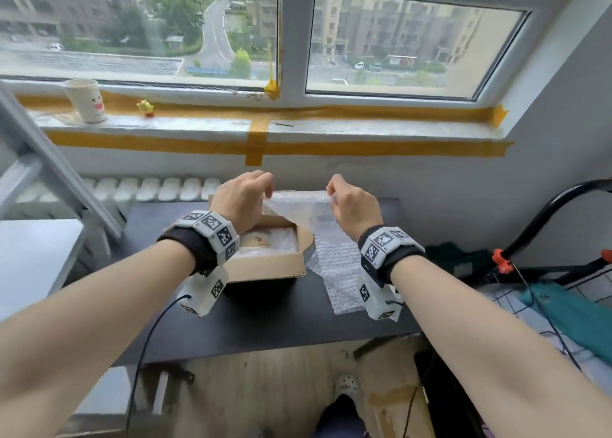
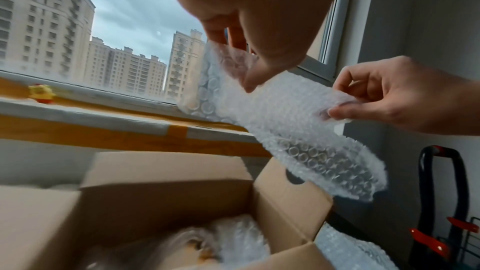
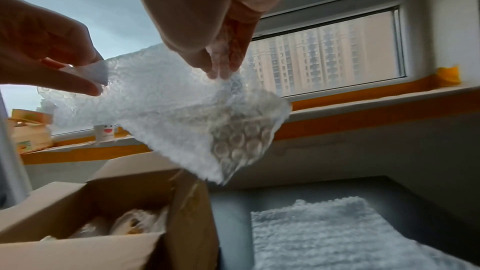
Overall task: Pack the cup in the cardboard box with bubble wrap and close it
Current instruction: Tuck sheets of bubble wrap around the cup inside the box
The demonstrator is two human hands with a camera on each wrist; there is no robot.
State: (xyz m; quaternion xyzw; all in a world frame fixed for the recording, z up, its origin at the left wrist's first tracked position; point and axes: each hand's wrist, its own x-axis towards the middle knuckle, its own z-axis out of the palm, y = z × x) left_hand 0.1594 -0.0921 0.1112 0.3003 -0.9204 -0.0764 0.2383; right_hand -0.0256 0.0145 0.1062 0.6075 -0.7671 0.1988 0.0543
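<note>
An open cardboard box (image 1: 275,268) (image 2: 161,192) (image 3: 103,254) stands on the black table (image 1: 265,325). A bundle in bubble wrap (image 1: 268,242) (image 2: 207,243) (image 3: 135,223) lies inside it, pale with an orange patch showing through. Above the box's right flap I hold a loose sheet of bubble wrap (image 1: 298,209) (image 2: 285,120) (image 3: 168,106) in the air. My left hand (image 1: 268,192) (image 2: 233,59) (image 3: 91,75) pinches its left top corner. My right hand (image 1: 331,192) (image 2: 335,102) (image 3: 221,65) pinches the right top corner.
A second bubble wrap sheet (image 1: 337,272) (image 3: 337,233) lies flat on the table right of the box. A white mug with a smiling face (image 1: 86,101) and a small yellow toy (image 1: 145,107) stand on the windowsill. A black frame with red clamps (image 1: 503,262) stands at the right.
</note>
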